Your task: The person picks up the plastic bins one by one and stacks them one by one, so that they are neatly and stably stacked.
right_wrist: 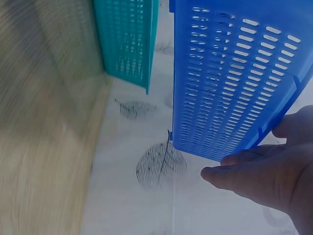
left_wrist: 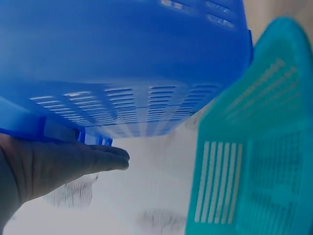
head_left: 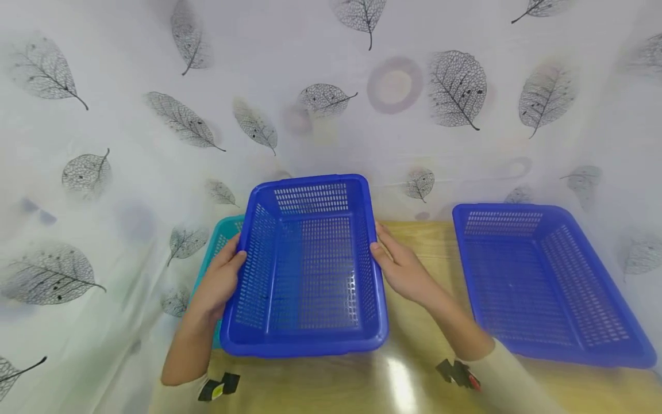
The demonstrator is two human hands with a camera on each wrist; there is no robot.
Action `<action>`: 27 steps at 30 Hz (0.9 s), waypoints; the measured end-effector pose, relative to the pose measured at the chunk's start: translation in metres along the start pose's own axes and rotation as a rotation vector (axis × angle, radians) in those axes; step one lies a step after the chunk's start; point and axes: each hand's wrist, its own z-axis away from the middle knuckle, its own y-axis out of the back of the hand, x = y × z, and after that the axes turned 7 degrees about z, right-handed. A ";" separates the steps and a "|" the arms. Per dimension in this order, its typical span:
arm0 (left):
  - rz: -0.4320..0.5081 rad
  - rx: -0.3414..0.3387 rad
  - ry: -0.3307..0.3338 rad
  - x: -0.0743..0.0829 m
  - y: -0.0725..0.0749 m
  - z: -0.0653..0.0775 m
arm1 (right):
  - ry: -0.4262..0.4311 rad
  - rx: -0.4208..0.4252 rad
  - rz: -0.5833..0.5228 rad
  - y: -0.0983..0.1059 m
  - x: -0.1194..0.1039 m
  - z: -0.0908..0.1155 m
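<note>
A blue plastic basket (head_left: 326,270) with slotted walls is held up in the air between both hands, tilted so its inside faces the head camera. My left hand (head_left: 219,282) grips its left rim, thumb over the edge. On the opposite side my right hand (head_left: 405,270) holds the right rim, with the thumb in front and the fingers behind. Nothing is visible inside the basket. Behind and below it stands a teal basket (left_wrist: 220,186), mostly hidden in the head view. The right wrist view shows the blue basket's outer wall (right_wrist: 234,83) apart from the teal one.
A second blue basket (head_left: 522,287) rests on the right of the wooden table (head_left: 357,385). A pale curtain with leaf prints (head_left: 310,52) hangs behind the table and along its left side. Black straps with small tags lie at both wrists.
</note>
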 end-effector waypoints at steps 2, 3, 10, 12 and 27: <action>-0.005 0.012 0.015 0.001 0.014 0.003 | -0.009 -0.012 -0.014 -0.012 -0.004 -0.007; 0.000 0.015 0.023 0.000 0.021 0.004 | -0.018 -0.017 -0.015 -0.018 -0.006 -0.010; 0.129 0.028 0.044 -0.015 0.072 0.010 | -0.005 -0.044 -0.026 -0.061 -0.017 -0.032; 0.188 0.042 0.039 -0.021 0.083 0.012 | 0.018 -0.049 -0.031 -0.072 -0.020 -0.037; 0.270 0.020 0.038 -0.054 0.129 0.012 | 0.104 -0.075 0.000 -0.114 -0.035 -0.062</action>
